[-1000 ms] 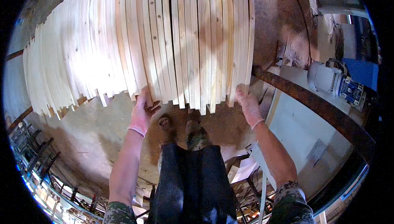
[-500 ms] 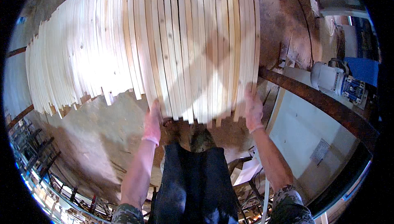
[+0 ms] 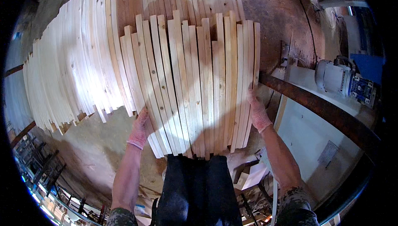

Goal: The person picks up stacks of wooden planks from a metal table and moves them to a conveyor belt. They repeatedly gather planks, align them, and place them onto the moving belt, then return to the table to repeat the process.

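Observation:
A wide row of pale wooden strips [image 3: 195,89], laid side by side with uneven ends, lies between my two hands. Its near ends reach to just in front of my dark trousers [image 3: 199,188]. My left hand [image 3: 139,130], in a pinkish work glove, grips the row's left edge near its front end. On the opposite edge, my right hand [image 3: 258,112], gloved alike, clamps the outermost strip. The fingers of both hands are partly hidden by the wood. Behind and to the left spreads a larger layer of similar strips [image 3: 85,56], touching or close beside the row.
A rusty metal bar [image 3: 319,101] runs out to the right, over a pale panel [image 3: 306,126]. Beyond it sits a grey motor [image 3: 333,77] with a blue part. A dark rack [image 3: 35,159] stands at the lower left. White sheets [image 3: 253,175] lie near my right leg.
The row of strips has come toward me with both hands on it, drawing back from the strips behind. My hands are a little farther apart.

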The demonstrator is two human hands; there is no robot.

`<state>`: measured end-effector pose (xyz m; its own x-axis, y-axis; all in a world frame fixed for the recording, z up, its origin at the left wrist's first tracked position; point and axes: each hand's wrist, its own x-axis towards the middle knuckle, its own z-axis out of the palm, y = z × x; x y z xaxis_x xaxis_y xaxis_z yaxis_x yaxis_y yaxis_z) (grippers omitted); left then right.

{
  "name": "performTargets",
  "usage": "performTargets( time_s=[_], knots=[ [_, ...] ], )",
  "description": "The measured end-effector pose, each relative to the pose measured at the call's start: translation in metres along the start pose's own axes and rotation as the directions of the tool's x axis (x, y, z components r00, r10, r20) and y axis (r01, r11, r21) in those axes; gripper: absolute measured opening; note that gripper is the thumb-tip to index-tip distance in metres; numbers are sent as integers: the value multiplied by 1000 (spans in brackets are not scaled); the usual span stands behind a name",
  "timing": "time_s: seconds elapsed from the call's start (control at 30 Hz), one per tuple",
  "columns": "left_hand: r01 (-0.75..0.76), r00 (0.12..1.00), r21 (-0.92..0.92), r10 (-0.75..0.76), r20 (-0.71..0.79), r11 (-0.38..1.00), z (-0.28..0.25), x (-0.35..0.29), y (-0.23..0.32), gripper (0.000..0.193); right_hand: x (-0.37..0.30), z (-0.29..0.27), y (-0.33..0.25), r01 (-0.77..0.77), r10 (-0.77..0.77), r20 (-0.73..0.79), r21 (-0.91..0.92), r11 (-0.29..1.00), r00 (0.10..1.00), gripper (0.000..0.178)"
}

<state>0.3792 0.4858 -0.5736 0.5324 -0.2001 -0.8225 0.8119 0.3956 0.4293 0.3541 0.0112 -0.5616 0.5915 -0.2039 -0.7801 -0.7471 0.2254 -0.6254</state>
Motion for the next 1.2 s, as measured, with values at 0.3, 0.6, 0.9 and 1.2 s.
performTargets(
  time_s=[0.3,0.6,0.9,1.2],
  knots=[
    [33,998,225,-21,-58,974,0,-24,11,31,-27,0,-13,-33,32,43,26,999,999,70],
    [80,986,179,-52,-156,981,16,-155,14,19,-141,1,-22,-46,41,80,60,997,996,57],
    [-336,940,680,279,197,652,-62,-301,43,41,-287,48,-112,62,-87,176,143,988,981,58],
    [-283,957,390,286,51,876,45,-412,112,43,-490,49,-190,333,-370,200,197,922,907,74]
  ],
)
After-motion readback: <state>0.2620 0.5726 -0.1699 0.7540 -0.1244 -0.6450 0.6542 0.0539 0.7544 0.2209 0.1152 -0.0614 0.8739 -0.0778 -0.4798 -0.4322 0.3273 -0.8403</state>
